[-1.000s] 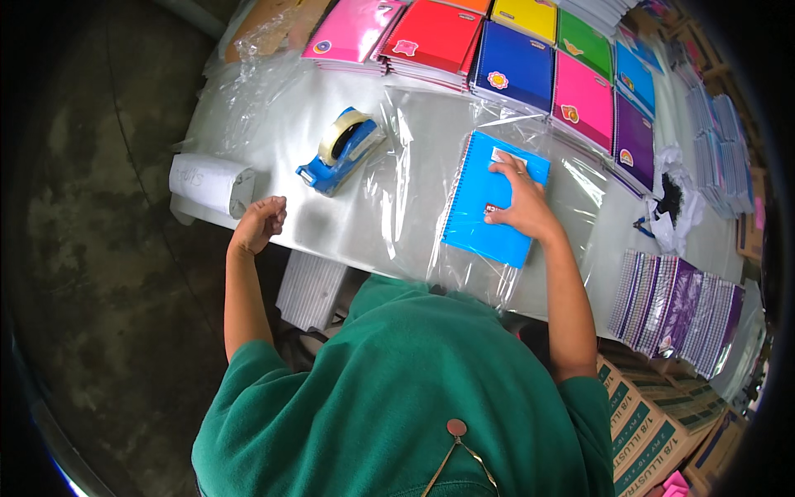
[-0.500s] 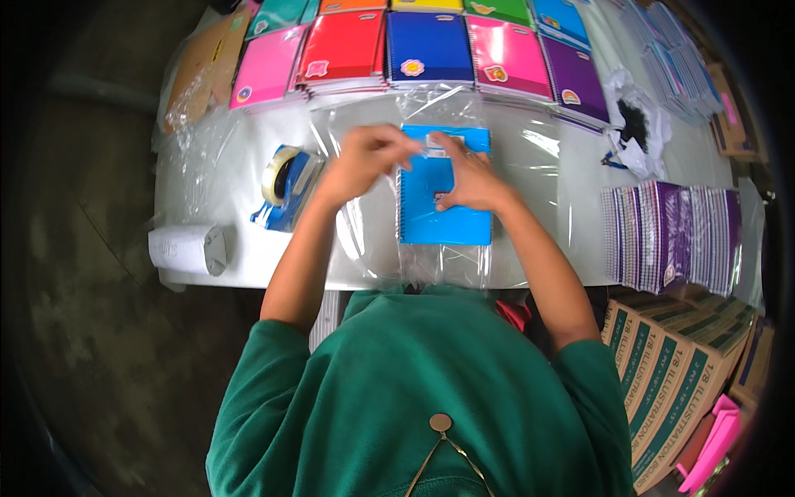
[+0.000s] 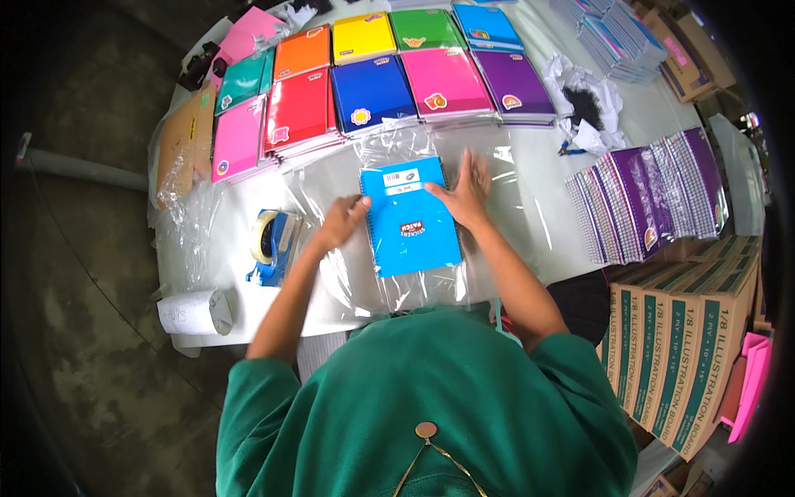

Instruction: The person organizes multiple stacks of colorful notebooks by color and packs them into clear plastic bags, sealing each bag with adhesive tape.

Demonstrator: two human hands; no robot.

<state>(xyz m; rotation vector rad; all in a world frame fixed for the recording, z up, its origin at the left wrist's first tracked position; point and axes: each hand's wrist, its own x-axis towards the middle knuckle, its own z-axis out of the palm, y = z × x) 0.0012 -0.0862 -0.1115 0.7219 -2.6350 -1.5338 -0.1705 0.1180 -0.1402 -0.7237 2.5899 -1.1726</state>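
A light-blue spiral notebook point(image 3: 421, 244) lies slightly tilted on a clear plastic sheet point(image 3: 505, 170), which spreads out around it on the table. Its upward face bears a white barcode label point(image 3: 403, 180) and a small dark sticker print. My left hand point(image 3: 342, 224) is closed at the spiral edge, fingertips against the notebook; whether some plastic is also pinched there cannot be made out. Over the right edge is my right hand point(image 3: 465, 197), fingers stretched and apart, its thumb touching the cover beside the label. The raised fingers are somewhat blurred.
Two rows of coloured notebooks point(image 3: 371, 93) stand in stacks across the far side. A blue tape dispenser point(image 3: 284, 245) and a white paper bundle point(image 3: 195, 313) lie left. Right are purple-covered notebooks point(image 3: 638, 186), blue-handled cutters point(image 3: 571, 150), crumpled paper point(image 3: 611, 103) and cardboard cartons point(image 3: 675, 356) beside the table.
My left hand has moved from above the label to the spiral edge. My right hand has shifted off the cover toward the right edge, fingers lifted. The whole view has turned and shifted.
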